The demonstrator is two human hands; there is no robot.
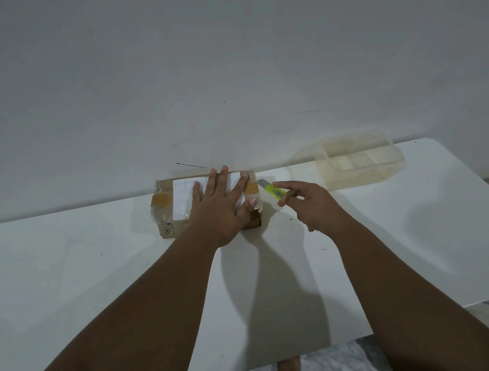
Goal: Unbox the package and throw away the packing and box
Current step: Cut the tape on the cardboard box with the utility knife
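A small brown cardboard box [168, 212], wrapped in clear tape with a white label on top, lies near the far edge of the white table [82, 273]. My left hand [221, 205] rests flat on the box's top, fingers spread, thumb over its right edge. My right hand [307, 203] hovers just right of the box and grips a yellow-green utility knife [273, 190]. The knife's grey blade is out and points toward the box's upper right corner, a short way from it.
A clear plastic container [359, 160] stands at the table's far right, against the pale wall. The table's right and near edges drop to a marbled floor, where a foot shows under the near edge.
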